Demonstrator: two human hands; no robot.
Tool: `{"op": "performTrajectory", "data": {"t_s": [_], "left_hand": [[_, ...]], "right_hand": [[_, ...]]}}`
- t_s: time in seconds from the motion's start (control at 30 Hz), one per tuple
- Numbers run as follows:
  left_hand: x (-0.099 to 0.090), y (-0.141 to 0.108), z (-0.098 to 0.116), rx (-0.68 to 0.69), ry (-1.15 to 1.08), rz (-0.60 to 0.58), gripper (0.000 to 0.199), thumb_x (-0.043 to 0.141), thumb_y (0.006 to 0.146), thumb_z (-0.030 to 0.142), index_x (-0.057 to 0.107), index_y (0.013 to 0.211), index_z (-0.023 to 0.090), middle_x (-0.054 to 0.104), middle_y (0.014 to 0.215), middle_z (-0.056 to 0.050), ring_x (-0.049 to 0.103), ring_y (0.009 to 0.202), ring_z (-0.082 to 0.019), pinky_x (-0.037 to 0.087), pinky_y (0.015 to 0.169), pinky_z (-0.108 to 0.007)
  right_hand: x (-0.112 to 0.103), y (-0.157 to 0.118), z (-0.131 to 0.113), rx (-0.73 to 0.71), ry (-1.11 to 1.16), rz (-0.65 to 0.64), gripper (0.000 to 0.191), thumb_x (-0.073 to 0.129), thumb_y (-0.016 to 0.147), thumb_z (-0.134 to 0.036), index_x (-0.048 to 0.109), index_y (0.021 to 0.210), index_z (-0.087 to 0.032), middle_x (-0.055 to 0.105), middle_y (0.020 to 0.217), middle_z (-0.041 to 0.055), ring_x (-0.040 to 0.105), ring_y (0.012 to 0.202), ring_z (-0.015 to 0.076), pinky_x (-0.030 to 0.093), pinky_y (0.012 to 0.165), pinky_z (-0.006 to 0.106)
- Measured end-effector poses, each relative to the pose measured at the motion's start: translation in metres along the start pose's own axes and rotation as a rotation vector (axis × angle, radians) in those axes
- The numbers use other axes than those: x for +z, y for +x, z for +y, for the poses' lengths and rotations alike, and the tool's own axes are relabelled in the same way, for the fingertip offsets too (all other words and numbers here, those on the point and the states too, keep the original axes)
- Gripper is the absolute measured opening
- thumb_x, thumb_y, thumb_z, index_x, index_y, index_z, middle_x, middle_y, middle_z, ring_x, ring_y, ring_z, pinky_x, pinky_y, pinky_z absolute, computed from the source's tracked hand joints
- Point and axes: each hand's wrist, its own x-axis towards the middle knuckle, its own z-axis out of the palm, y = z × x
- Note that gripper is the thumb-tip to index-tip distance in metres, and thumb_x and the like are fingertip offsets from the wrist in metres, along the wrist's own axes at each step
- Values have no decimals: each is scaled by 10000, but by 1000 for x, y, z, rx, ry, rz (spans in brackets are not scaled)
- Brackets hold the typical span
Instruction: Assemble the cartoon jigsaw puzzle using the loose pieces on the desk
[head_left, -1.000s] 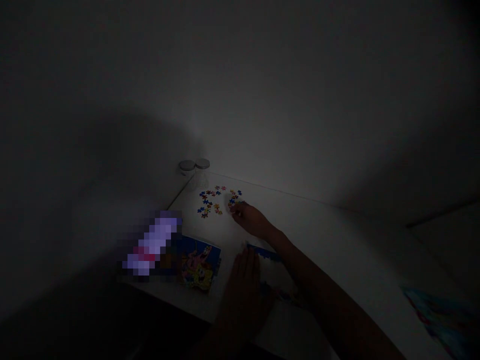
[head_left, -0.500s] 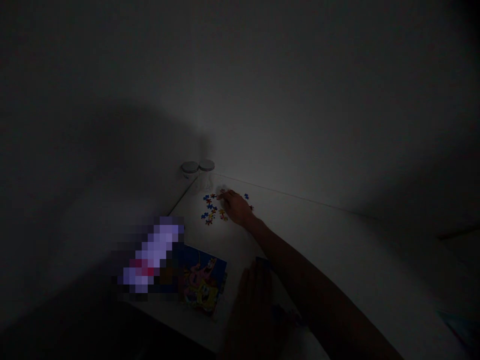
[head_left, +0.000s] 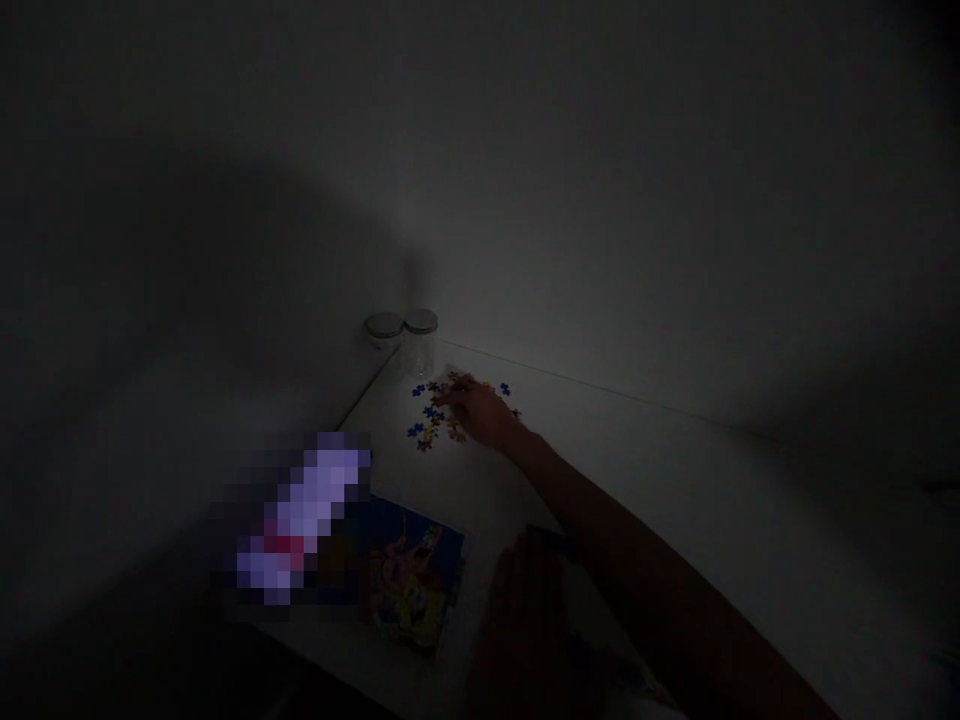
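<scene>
In the dim light my right hand (head_left: 484, 413) reaches over loose jigsaw puzzle pieces (head_left: 429, 412) on the white table (head_left: 409, 470). Its fingers look slightly apart, with the tips at the pieces; no piece shows clearly between them. Several pieces are blue, others reddish or yellow, and the hand covers part of the group. My left hand (head_left: 525, 590) lies flat in deep shadow nearer to me, fingers stretched out, beside a dark blue thing (head_left: 551, 540) partly hidden by my right forearm. A colourful cartoon picture (head_left: 416, 575) lies left of my left hand.
Two clear jars with grey lids stand at the table's far corner, the right jar (head_left: 421, 345) beside the left jar (head_left: 385, 328). A bright pixelated patch (head_left: 307, 510) covers something at the table's left edge. White walls (head_left: 600, 250) rise behind.
The whole view has shifted slightly, so things appear a little farther right. My right hand stays over the pieces with its fingers moved a little; my left hand remains flat.
</scene>
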Motion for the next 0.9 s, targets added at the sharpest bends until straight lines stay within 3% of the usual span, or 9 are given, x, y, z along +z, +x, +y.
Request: {"op": "performTrajectory", "data": {"t_s": [0.13, 0.33, 0.43, 0.63, 0.9], "left_hand": [[8, -3, -3, -6, -14, 14, 771, 451, 947, 549, 253, 1551, 113, 338, 1556, -203, 343, 1416, -385, 391, 1105, -531], [1, -6, -1, 13, -32, 46, 783, 398, 968, 493, 82, 1583, 125, 265, 1585, -189, 327, 1430, -382, 387, 1116, -544], [-6, -4, 0, 16, -35, 63, 775, 398, 976, 487, 88, 1580, 114, 260, 1585, -195, 302, 1441, -380, 382, 1121, -548], [-10, -1, 3, 4, -23, 88, 746, 399, 982, 511, 256, 1520, 15, 284, 1567, -236, 299, 1444, -365, 390, 1130, -500], [-9, 1, 3, -23, -38, 92, 723, 435, 980, 458, 248, 1519, 13, 272, 1578, -223, 255, 1467, -342, 352, 1156, -488]], "right_hand": [[-11, -14, 9, 54, -12, -11, 384, 493, 897, -63, 755, 1114, -240, 656, 1239, 86, 591, 1181, 213, 436, 1028, 355], [-23, -31, 7, 76, -46, -5, 333, 498, 903, -97, 777, 1029, -227, 708, 1128, 70, 650, 1045, 194, 461, 982, 346], [-28, -35, -2, 139, -57, 14, 307, 513, 904, -129, 755, 1068, -224, 712, 1145, 64, 646, 1065, 196, 452, 997, 345], [-33, -31, -21, 342, -140, -43, 369, 533, 954, -421, 678, 1217, -206, 675, 1204, 116, 627, 1113, 239, 460, 962, 352], [-20, -18, -38, 462, -175, -46, 269, 572, 921, -323, 714, 1132, -236, 679, 1161, 94, 646, 1057, 219, 473, 887, 304]]}}
